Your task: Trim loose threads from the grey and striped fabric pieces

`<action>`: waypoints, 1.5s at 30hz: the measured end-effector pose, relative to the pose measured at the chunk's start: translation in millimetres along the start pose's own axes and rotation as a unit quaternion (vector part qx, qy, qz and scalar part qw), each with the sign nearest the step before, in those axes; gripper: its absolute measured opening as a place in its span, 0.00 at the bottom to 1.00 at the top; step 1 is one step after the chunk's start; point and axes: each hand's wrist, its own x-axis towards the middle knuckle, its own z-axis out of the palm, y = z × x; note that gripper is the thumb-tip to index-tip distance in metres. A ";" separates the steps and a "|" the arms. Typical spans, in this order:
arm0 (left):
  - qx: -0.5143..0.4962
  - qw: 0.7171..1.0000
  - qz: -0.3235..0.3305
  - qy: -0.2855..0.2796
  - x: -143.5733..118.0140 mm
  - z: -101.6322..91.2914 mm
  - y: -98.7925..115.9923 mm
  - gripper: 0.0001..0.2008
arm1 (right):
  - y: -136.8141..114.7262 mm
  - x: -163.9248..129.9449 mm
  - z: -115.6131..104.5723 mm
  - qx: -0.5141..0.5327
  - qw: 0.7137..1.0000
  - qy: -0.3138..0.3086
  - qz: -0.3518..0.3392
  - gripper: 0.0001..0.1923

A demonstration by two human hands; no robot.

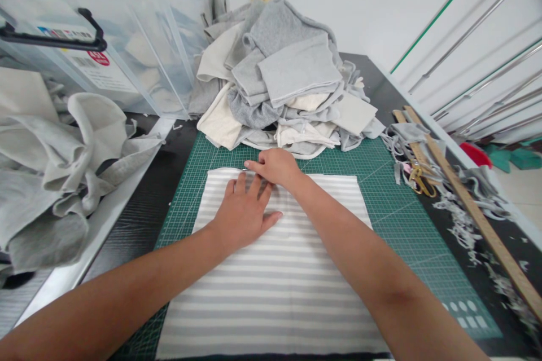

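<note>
A grey-and-cream striped fabric [279,287] lies spread on the green cutting mat [406,237]. Flat on its upper left part rests my left hand [245,211], fingers spread and pointing at the far edge. My right hand [275,166] is at that far edge, just beyond the left fingertips, with its fingers curled down and the thumb pointing left. What its fingers hold, if anything, is hidden under the hand. Close beyond the hands, a heap of grey and cream fabric pieces [296,73] covers the mat's back end.
Grey fabric pieces [46,180] are piled at the left, before a clear plastic storage box [148,62] with a black handle. Along the right edge lie a long wooden ruler [478,214], gold-handled scissors [419,180] and fabric scraps [461,225]. Metal poles [466,34] lean at the right wall.
</note>
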 end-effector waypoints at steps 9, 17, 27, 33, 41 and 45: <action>0.004 1.000 -0.015 -0.008 -1.4 -0.3 -7.6 0.32 | -0.6 0.6 0.0 -0.001 1.000 -0.011 0.018 0.32; 0.021 0.999 -0.028 -0.014 -2.3 0.7 -9.8 0.32 | -3.1 2.5 -2.5 -0.014 0.999 -0.023 0.025 0.29; 0.017 0.999 -0.031 -0.021 -0.8 1.1 -8.5 0.32 | -5.0 2.3 -4.7 -0.008 0.999 -0.028 0.026 0.32; 0.019 0.999 -0.027 -0.021 -1.5 0.2 -8.5 0.32 | -5.5 2.3 -4.9 -0.010 0.999 -0.026 0.021 0.32; 0.025 0.999 -0.023 -0.012 -1.1 -0.2 -7.8 0.32 | -8.2 0.9 -5.3 -0.009 0.999 -0.028 0.027 0.32; 0.023 0.999 -0.021 -0.010 -1.1 -1.4 -8.1 0.32 | -10.3 -0.2 -5.5 -0.016 1.000 -0.018 0.020 0.31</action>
